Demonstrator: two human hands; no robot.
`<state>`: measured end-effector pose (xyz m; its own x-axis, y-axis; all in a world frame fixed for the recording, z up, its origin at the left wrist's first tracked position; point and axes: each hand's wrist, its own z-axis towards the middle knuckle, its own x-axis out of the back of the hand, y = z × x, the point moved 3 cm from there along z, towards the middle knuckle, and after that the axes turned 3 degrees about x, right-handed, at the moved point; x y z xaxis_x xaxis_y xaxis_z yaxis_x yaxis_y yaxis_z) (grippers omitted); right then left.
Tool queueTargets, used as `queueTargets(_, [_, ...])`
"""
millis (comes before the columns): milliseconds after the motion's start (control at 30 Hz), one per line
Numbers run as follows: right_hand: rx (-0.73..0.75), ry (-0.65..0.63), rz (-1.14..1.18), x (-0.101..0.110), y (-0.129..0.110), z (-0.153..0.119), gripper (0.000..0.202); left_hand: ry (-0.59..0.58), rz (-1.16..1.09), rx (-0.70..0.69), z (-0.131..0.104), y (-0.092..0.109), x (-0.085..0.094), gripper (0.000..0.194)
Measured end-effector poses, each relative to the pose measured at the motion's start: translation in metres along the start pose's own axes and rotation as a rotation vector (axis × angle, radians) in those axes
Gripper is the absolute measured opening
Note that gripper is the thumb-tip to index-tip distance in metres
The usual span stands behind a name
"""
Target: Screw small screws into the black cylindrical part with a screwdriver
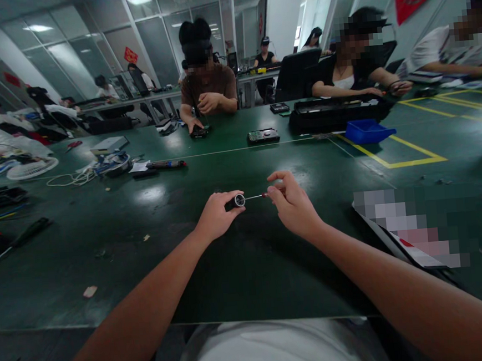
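Over the green table, my left hand (217, 214) is closed around a small black cylinder (239, 200) with a pale ring at its open end, which faces me and to the right. My right hand (292, 203) grips a screwdriver (254, 197) by its reddish handle, between thumb and fingers, with the index finger raised. The thin metal shaft points left and its tip meets the ringed end of the cylinder. Whether the tip sits inside or only touches the rim, I cannot tell.
On the green table (157, 276) lie a circuit-board device (263, 136), a blue bin (368, 131), a pen-like tool (167, 164), a long screwdriver (32, 231) and a partly blurred packet (399, 235). Across the table a person (209, 88) handles a small dark part. Other people sit right and behind.
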<state>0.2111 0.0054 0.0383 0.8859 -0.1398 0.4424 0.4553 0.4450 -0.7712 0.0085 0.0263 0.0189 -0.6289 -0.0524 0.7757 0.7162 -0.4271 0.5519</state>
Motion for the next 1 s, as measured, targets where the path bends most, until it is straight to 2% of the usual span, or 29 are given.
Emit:
queueTargets(167, [0.014, 0.009, 0.061, -0.001, 0.002, -0.002, 0.01, 0.007, -0.003, 0.007, 0.0, 0.002, 0.001, 0.036])
queueTargets(333, [-0.06, 0.019, 0.049, -0.002, 0.005, -0.002, 0.017, -0.002, -0.003, -0.003, -0.001, 0.002, 0.001, 0.036])
queueTargets(533, [-0.088, 0.088, 0.282, -0.005, 0.007, 0.002, 0.017, 0.024, -0.017, 0.019, 0.0, -0.002, 0.003, 0.037])
queueTargets(633, [-0.22, 0.128, 0.539, -0.007, 0.015, 0.007, 0.018, 0.017, -0.008, -0.053, 0.001, -0.002, 0.003, 0.039])
queueTargets(667, [-0.297, 0.153, 0.644, -0.008, 0.02, 0.008, 0.019, 0.02, -0.004, -0.086, 0.001, -0.002, 0.004, 0.039])
queueTargets(767, [-0.532, 0.12, 0.867, -0.012, 0.032, 0.01, 0.025, 0.032, 0.017, -0.128, 0.002, -0.002, 0.004, 0.038])
queueTargets(833, [-0.528, 0.153, 0.879, -0.011, 0.035, 0.011, 0.024, 0.023, 0.027, -0.105, 0.003, -0.003, 0.004, 0.038])
queueTargets(1000, [-0.368, 0.192, 0.763, -0.011, 0.028, 0.009, 0.02, 0.009, 0.028, -0.068, 0.003, -0.002, 0.002, 0.039])
